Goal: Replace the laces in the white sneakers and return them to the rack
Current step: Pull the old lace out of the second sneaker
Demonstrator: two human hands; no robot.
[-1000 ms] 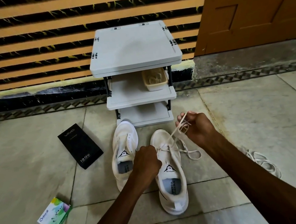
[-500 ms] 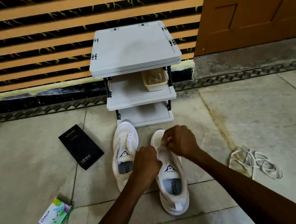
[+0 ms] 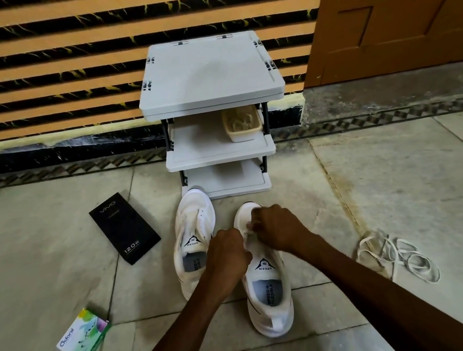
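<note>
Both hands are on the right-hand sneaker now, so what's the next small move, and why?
Probably lift the right hand off the sneaker and reach to the basket on the middle shelf of the rack: loose laces already lie on the floor, and the basket seems to hold coiled ones.

Light: soft, even, rather dim. Shadows: faint, under rack (image 3: 209,72) shelves. Edges: slightly blurred; wall (image 3: 41,66) stripes bowed by wide-angle lens.

Orange-and-black striped wall (image 3: 70,63), veined with yellow.
The left sneaker (image 3: 194,236) and right sneaker (image 3: 269,300) are white with black tongue logos and grey insoles; rack (image 3: 208,72) pale grey, basket (image 3: 244,135) beige, flat box (image 3: 124,228) black, small carton (image 3: 83,339) green and white, loose laces (image 3: 396,258) white, door (image 3: 393,15) brown.
</note>
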